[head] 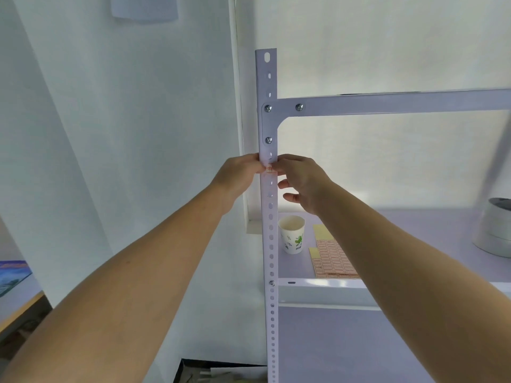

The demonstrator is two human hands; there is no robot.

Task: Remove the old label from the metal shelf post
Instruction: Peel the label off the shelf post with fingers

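Note:
A white perforated metal shelf post (267, 120) stands upright in the middle of the view. A small label with red print (270, 169) sits on its front face, a little below the bolted corner bracket. My left hand (240, 175) holds the post from the left at label height, fingertips on the post's edge. My right hand (302, 181) comes in from the right, thumb and forefinger pinching at the label's right edge, the other fingers loosely curled below. Most of the label is hidden between my fingertips.
On the shelf board (318, 283) right of the post stand a paper cup (292, 234) and a sheet of red-printed labels (331, 258) with yellow backing. A grey round container (495, 228) sits at far right. A crossbar (387, 102) runs right from the bracket.

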